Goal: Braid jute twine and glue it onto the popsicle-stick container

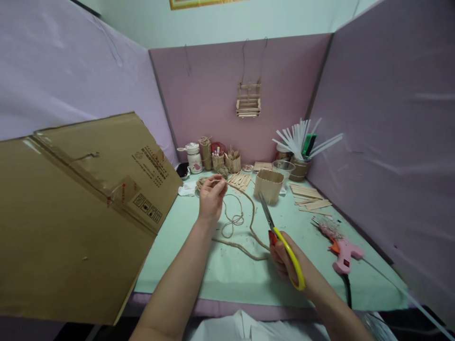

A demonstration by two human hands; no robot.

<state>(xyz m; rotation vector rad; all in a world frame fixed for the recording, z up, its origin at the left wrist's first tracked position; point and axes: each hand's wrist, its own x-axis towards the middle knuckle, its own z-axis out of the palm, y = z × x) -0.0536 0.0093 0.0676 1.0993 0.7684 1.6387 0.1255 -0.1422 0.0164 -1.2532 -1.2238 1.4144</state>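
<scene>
My left hand [212, 198] is closed, pinching a length of brown jute rope [253, 213] near the coil it comes from. From there the rope curves across the table towards my right hand [284, 255]. Wrapped in that hand is a pair of scissors [270, 215] with yellow and red handles, its blades pointing up and away and looking closed. Another stretch of rope ends on the table left of my right hand; whether the fingers also hold rope is hidden. Thinner twine [232, 222] lies looped between the hands. A wooden-stick box [269, 185] stands just beyond the scissor tips.
A large cardboard box [88, 213] fills the left side. On the right lie a pink glue gun [343, 251] with its cord and flat wooden sticks [309, 196]. Along the back stand a white bottle [194, 158], a clear plastic cup [283, 169] and a holder of white glue sticks [300, 168].
</scene>
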